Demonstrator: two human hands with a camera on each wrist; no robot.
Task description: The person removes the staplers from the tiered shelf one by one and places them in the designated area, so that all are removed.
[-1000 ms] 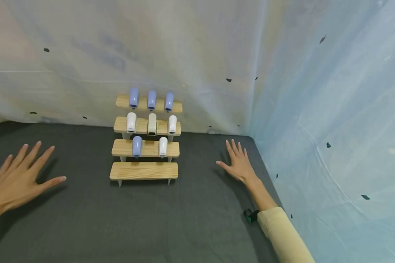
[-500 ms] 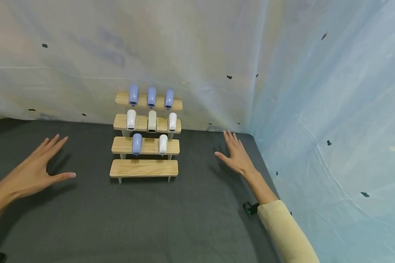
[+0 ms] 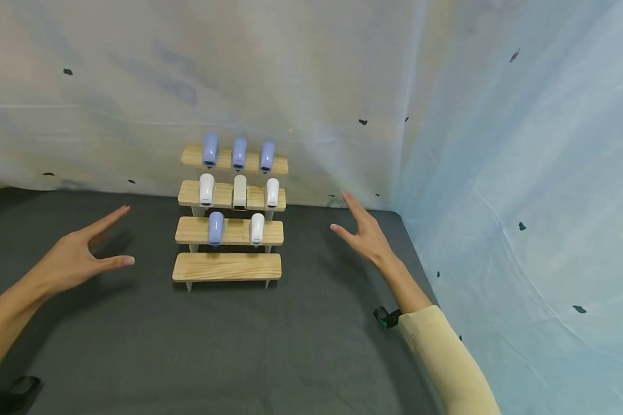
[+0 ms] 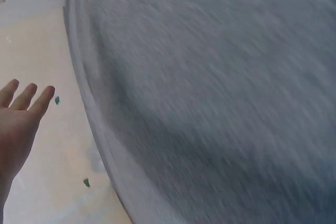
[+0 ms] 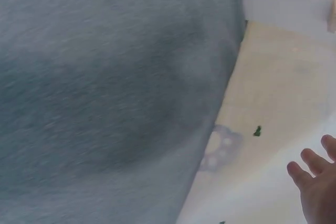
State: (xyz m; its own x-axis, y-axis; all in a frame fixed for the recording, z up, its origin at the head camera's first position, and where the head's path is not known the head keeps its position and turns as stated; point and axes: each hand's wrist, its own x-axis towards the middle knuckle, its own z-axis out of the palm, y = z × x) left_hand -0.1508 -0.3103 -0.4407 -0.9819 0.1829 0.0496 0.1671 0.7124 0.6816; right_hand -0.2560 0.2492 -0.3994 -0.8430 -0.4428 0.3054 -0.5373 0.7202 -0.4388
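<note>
Left of a stepped wooden rack [image 3: 227, 267], my left hand [image 3: 75, 258] hovers over the dark cloth with fingers straight and thumb spread apart. On the other side, my right hand [image 3: 367, 235] is held the same way, its fingers pointing toward the back wall. Neither hand holds anything. Small stapler-like things with rounded tops stand on the rack. The top step has three blue ones [image 3: 239, 153], the second three white ones [image 3: 207, 189]. One blue stapler-like thing [image 3: 216, 228] and one white one [image 3: 256, 229] share the third step. Plain wood shows on the lowest step.
Dark grey cloth [image 3: 228, 351] covers the table. A pale sheet wall [image 3: 311, 69] stands behind the rack, and another sheet [image 3: 524, 173] closes the right side. Black straps [image 3: 386, 317] are worn on my wrists.
My left hand has moved right toward the rack and turned more edge-on. The right hand has shifted slightly left and turned likewise. The rack's things stay in place.
</note>
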